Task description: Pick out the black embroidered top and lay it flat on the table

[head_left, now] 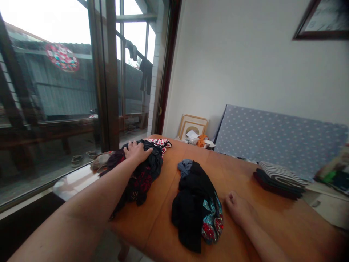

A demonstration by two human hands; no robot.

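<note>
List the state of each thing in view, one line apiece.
left hand, fingers spread on the pile
dark clothes pile, bunched up under the left hand
black clothes heap, crumpled on the table
right hand, curled, resting on the table, empty
folded clothes stack, folded and stacked
picture frames, leaning against the wall
hanging clothes, hung on a rail outside the window

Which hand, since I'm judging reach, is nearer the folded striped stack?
Right. The right hand lies below and left of the folded striped stack; the left hand is much farther left, on the dark clothes.

Glossy wooden tabletop (272,225), matt black cloth (188,214)
</note>
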